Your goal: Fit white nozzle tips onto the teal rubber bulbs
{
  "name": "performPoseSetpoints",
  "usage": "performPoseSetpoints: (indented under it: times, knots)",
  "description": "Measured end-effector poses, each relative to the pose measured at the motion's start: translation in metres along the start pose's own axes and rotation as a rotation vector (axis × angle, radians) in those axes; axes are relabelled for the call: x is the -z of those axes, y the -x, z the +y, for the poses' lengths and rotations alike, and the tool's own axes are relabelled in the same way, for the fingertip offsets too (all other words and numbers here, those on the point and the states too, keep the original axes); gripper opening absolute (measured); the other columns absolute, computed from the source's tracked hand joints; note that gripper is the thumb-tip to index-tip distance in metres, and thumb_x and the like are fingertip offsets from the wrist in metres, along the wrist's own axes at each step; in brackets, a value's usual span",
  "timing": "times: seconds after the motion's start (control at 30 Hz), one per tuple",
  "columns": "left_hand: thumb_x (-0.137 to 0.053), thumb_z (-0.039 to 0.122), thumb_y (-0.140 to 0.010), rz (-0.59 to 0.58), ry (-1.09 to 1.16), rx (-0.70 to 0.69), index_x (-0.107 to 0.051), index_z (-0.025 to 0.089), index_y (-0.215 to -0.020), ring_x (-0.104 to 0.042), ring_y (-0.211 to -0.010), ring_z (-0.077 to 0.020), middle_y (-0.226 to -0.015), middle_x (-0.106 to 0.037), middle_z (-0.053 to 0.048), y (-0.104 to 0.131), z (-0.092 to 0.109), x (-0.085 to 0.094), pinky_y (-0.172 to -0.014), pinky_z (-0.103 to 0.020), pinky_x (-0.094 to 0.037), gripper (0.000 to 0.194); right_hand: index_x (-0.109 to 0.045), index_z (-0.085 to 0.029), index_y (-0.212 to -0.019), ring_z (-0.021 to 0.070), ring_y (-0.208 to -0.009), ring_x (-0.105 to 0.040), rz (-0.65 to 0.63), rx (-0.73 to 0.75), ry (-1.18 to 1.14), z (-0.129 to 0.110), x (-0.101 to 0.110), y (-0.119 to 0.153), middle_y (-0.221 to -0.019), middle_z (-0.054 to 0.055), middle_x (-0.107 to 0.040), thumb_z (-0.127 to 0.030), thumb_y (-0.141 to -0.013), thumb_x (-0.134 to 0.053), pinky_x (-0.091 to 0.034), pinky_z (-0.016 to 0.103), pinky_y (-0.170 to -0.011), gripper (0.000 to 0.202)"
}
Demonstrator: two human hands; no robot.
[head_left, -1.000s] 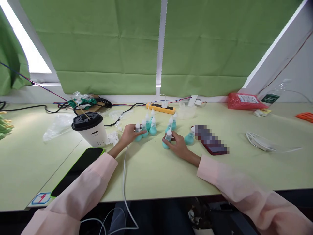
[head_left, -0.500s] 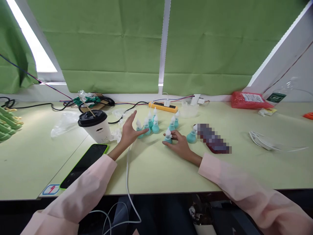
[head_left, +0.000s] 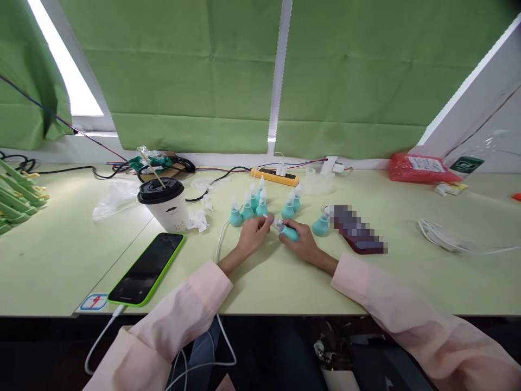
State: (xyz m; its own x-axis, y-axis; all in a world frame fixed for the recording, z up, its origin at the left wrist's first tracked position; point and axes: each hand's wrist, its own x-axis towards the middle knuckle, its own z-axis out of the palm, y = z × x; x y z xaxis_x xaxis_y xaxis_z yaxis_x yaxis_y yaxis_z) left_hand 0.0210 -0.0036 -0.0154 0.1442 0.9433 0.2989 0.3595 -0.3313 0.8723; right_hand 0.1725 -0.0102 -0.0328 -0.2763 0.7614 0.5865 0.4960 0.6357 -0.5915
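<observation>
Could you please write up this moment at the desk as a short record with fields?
surface: pale green desk
right hand: grip closed on the teal bulb of a teal squeeze bottle, tilted on its side
left hand: fingers at the white nozzle of that bottle
standing bottles: a cluster of like bottles upright behind the hands, one more to the right
left of hands: coffee cup with black lid; phone in green case, screen dark
back edge: yellow power strip

No legible text or labels.
</observation>
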Motion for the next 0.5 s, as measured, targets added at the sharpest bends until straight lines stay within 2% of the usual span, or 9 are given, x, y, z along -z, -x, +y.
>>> performPoseSetpoints:
  times: [0.07, 0.2, 0.5]
  knots:
    - [-0.038, 0.05, -0.074, -0.118, 0.099, 0.058, -0.039, 0.014, -0.042, -0.03, -0.041, -0.006, -0.04, -0.034, 0.003, -0.003, -0.004, 0.002, -0.044, -0.022, -0.022, 0.048, -0.054, -0.017, -0.078, 0.013, -0.057, -0.05, -0.013, 0.015, 0.008, -0.001, -0.002, 0.0, -0.067, 0.0, -0.058, -0.024, -0.066, -0.053, -0.041, 0.025, -0.057, 0.014]
    - [-0.034, 0.05, -0.075, -0.271, 0.321, 0.18, -0.035, 0.015, -0.041, -0.027, -0.035, -0.0044, -0.037, -0.031, 0.004, -0.003, -0.009, 0.002, -0.039, -0.022, -0.019, 0.049, -0.056, -0.017, -0.076, 0.013, -0.055, -0.051, -0.045, 0.021, 0.03, -0.001, -0.005, 0.002, -0.066, 0.001, -0.06, -0.03, -0.066, -0.055, -0.041, 0.025, -0.056, 0.016]
    - [-0.033, 0.05, -0.075, -0.37, 0.512, 0.314, -0.035, 0.015, -0.045, -0.033, -0.034, -0.0046, -0.039, -0.036, 0.003, -0.007, -0.018, 0.001, -0.036, -0.019, -0.022, 0.046, -0.058, -0.016, -0.072, 0.0142, -0.054, -0.054, 0.04, 0.028, 0.021, 0.004, -0.007, 0.003, -0.064, 0.002, -0.062, -0.03, -0.063, -0.058, -0.044, 0.025, -0.054, 0.016]
